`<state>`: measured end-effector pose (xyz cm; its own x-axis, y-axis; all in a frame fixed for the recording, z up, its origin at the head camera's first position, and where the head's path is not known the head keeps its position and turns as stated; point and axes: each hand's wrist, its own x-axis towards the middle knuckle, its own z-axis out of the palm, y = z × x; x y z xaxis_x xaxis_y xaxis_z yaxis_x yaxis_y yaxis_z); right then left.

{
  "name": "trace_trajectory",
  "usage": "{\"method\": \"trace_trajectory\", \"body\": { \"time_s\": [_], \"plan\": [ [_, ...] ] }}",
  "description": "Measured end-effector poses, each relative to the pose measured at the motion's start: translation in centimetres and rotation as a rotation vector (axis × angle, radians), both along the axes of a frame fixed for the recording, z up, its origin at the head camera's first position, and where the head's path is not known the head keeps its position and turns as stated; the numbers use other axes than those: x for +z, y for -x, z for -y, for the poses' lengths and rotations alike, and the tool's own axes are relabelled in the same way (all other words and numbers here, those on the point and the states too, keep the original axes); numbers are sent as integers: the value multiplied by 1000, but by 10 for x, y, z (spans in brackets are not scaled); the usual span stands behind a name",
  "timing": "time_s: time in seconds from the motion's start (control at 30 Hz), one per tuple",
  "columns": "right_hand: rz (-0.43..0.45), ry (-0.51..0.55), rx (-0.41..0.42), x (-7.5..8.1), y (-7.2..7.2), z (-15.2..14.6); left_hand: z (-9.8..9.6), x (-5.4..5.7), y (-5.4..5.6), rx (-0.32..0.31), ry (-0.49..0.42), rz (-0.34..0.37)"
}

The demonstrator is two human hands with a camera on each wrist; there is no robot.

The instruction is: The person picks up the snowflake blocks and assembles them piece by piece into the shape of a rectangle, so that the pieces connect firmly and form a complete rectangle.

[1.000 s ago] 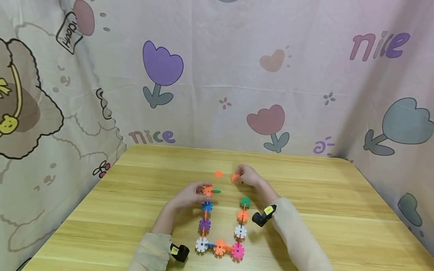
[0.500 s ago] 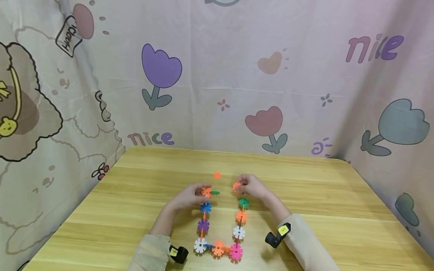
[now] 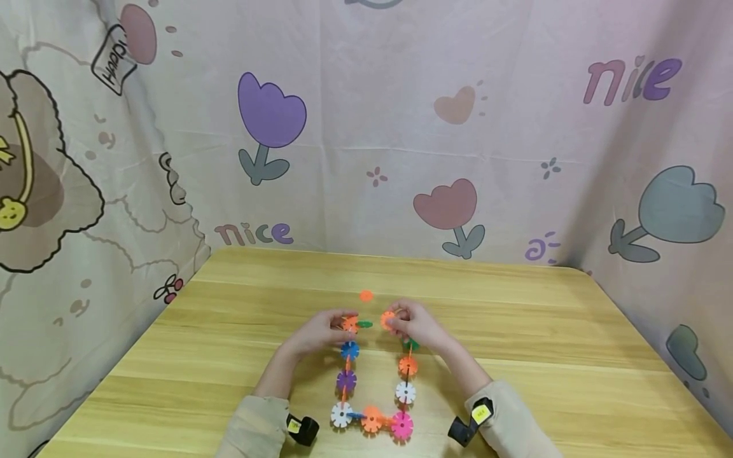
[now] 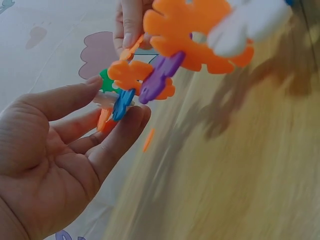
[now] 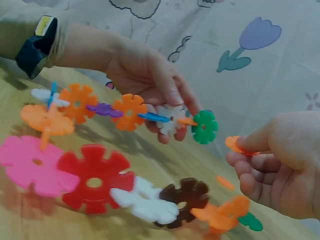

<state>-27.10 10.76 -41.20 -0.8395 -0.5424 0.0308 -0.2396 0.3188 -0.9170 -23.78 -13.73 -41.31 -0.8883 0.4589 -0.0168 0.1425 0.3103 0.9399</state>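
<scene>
A U-shaped chain of slotted plastic snowflake discs stands out from a pink disc (image 3: pixel 402 425) at its near right corner. My left hand (image 3: pixel 321 332) pinches the chain's far left end around a white disc (image 5: pixel 171 120) and an orange one. Beyond those fingers a green disc (image 5: pixel 205 127) sticks out to the right. My right hand (image 3: pixel 420 326) pinches a single orange snowflake disc (image 3: pixel 387 320) between thumb and fingers, a small gap away from that green disc. Below the right hand, another green disc (image 3: pixel 411 344) ends the chain's right side, partly hidden.
One loose orange disc (image 3: pixel 366 296) lies on the wooden table (image 3: pixel 258 280) beyond the hands. A patterned cloth (image 3: pixel 355 210) hangs behind and at the sides. Wrist cameras sit on both sleeves.
My right hand has come nearer and to the left, carrying the orange disc toward the green disc at the left end. The left hand keeps its grip, almost still.
</scene>
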Motion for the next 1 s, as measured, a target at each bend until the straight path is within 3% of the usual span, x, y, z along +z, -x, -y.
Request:
{"method": "trace_trajectory", "body": {
  "time_s": [0.53, 0.7, 1.0],
  "plan": [
    [74, 88, -24, -3, -9, 8, -2, 0, -1, 6, -23, 16],
    [63, 91, 5, 1, -12, 9, -3, -2, 0, -2, -28, 12],
    [51, 81, 0, -4, -11, 11, -5, -1, -1, -1, -19, -2]
  ]
}}
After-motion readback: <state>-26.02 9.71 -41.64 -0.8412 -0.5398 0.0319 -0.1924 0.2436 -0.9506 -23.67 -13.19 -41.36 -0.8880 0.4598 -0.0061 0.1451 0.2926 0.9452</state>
